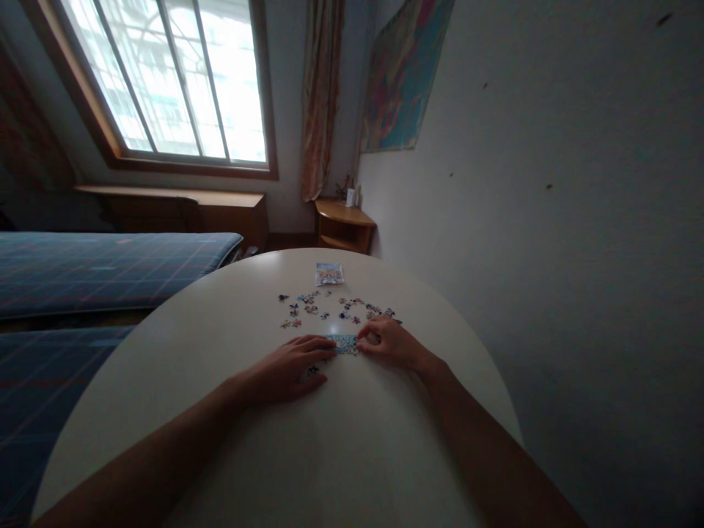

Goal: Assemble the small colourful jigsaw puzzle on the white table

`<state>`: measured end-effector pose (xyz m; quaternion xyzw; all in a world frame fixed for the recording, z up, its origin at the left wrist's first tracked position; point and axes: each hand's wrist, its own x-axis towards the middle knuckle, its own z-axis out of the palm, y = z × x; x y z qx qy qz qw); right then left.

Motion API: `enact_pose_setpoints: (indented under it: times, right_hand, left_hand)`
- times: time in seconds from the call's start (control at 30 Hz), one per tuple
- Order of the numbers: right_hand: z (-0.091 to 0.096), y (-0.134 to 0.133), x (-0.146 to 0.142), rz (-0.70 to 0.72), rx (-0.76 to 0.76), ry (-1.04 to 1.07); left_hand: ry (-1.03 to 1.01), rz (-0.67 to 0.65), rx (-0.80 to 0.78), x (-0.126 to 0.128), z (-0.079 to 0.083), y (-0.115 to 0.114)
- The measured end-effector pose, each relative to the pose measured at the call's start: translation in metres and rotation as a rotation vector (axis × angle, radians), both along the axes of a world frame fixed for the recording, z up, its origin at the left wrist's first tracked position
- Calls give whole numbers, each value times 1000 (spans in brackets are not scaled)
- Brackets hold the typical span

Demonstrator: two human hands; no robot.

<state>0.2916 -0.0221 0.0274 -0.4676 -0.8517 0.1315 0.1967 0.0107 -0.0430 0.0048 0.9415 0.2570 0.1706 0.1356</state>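
Jigsaw strip (346,344), one, frame center: left hand (297,361) flat, fingers loosely spread, over its left end; right hand (389,343) curled at its right end, can't tell if holding. Above, two loose-piece clusters (311,309), one printed picture (328,274); round table (352,447) gives room lower center.

The joined puzzle (345,344) sits on the table (341,455). The left hand (294,364) is at its left end, the right hand (388,342) at its right. Behind it are loose pieces (312,309), then, farther back, a little packet (328,274).
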Motion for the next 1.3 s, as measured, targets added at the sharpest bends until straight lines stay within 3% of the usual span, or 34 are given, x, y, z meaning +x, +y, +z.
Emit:
enact_pose_setpoints:
  times: [0.33, 0.8, 1.3]
  right_hand:
    - [-3, 3, 1, 25, 6, 24]
    - [-13, 7, 1, 172, 57, 92]
    - [-11, 10, 4, 174, 82, 101]
  left_hand:
    - [19, 4, 0, 0, 1, 0]
    - [9, 5, -2, 1, 1, -1]
    - [20, 15, -5, 1, 3, -2]
